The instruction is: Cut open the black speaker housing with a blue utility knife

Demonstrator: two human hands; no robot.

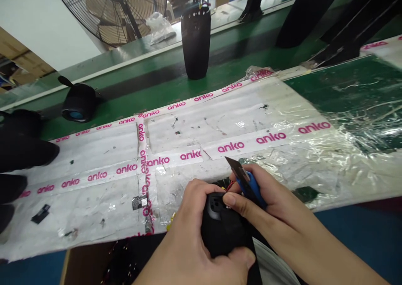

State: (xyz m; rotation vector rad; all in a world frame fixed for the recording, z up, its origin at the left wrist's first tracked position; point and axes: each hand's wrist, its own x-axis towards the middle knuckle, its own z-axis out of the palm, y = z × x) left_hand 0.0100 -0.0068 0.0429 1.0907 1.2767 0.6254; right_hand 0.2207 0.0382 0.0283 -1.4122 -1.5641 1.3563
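Closest to the camera, the left hand [194,234] wraps around a black speaker [224,230], fingers curled over its top end and thumb pressed against its lower side, so the hand is closed firmly on it. The speaker sits at the near edge of the table [94,218], partly over the person's lap, with its end cap facing up between the two hands. The right hand [266,205] comes in from the right and touches the speaker with its thumb laid across the end cap. Its fingers are closed around a blue-handled knife [248,184], whose dark blade points up and away from the person, just beyond the knuckles. A bit of red wire [229,186] shows between the thumb and the knife.

Just beyond the hands, the table is covered with white foam sheet [220,126] held down by tape strips [238,146] printed with pink lettering, and with crinkled clear plastic film [345,151] to the right of the right hand. Small black scraps [40,214] lie well to the left of the left hand, and a small dark label [140,202] lies nearer to it.

Farther off, past the sheet, a green conveyor belt [157,88] carries a tall black speaker shell [195,42] standing upright, straight ahead of the hands. Another round black speaker [78,103] lies on its side far to the left. Behind it stands a large fan [116,8].
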